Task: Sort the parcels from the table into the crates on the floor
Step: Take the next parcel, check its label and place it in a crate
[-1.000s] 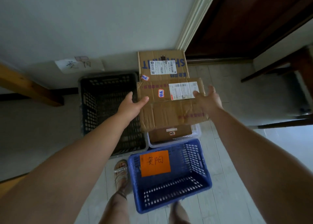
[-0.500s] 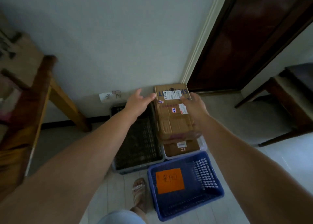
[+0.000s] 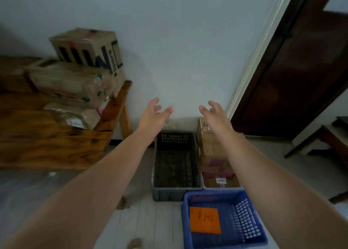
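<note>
both hands, left hand (image 3: 154,111) and right hand (image 3: 214,113), hang empty with fingers loose mid-frame; best to reach upper left for the parcels (image 3: 75,83) on the table (image 3: 56,141), lifting the top box squarely.

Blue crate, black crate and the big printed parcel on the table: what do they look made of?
Blue crate: moulded plastic by the look of it, slightly glossy, with a lattice of slots in its walls. Black crate: likely the same sort of plastic, duller, with perforated walls and floor. Printed parcel: brown cardboard, matt, with dark printed letters; blur hides finer detail.
</note>
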